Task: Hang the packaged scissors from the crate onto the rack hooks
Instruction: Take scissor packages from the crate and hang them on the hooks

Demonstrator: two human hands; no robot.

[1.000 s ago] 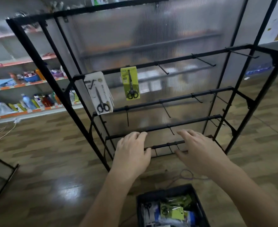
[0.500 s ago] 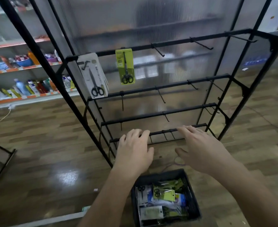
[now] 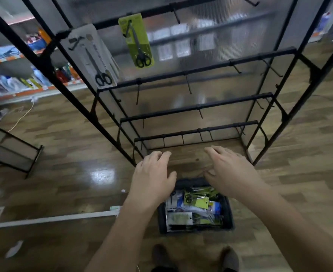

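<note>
Both hands, the left hand (image 3: 153,177) and right hand (image 3: 231,171), are hovering empty with fingers spread just above the crate (image 3: 229,213), seemingly readying to pick. Packaged scissors (image 3: 196,201) are lying piled inside the crate, while two packs are hanging on the rack (image 3: 201,67) beyond it.

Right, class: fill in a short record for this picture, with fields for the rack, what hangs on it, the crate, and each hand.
rack: black metal rack, several bars with hooks
hung packs: grey scissors pack and green scissors pack, both on the top bar in view
lower bars: hooks bare
crate: black crate on the wooden floor, holds more packaged scissors
left hand: open, empty, above the crate
right hand: open, empty, above the crate
</note>
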